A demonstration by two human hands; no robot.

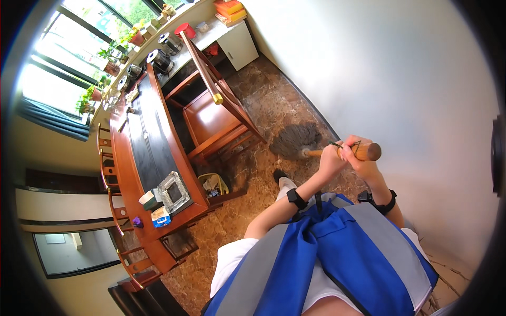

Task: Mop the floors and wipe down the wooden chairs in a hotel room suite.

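Observation:
A mop (298, 140) with a dark grey string head rests on the brown marbled floor close to the wall. Its wooden handle (314, 152) slants up toward me. My left hand (331, 162) is closed around the shaft on the side nearer the mop head. Right beside it, my right hand (360, 161) grips the shaft near its rounded top end. The two hands touch or nearly touch, and a thin dark cord shows around them.
A long wooden table (199, 206) runs along the left, with a glass ashtray (174, 193) and a tissue pack (161, 217) on it. A wooden armchair (208, 118) stands beyond the mop's left. Under the table end sits a waste basket (224, 185). A white wall (400, 79) borders the right.

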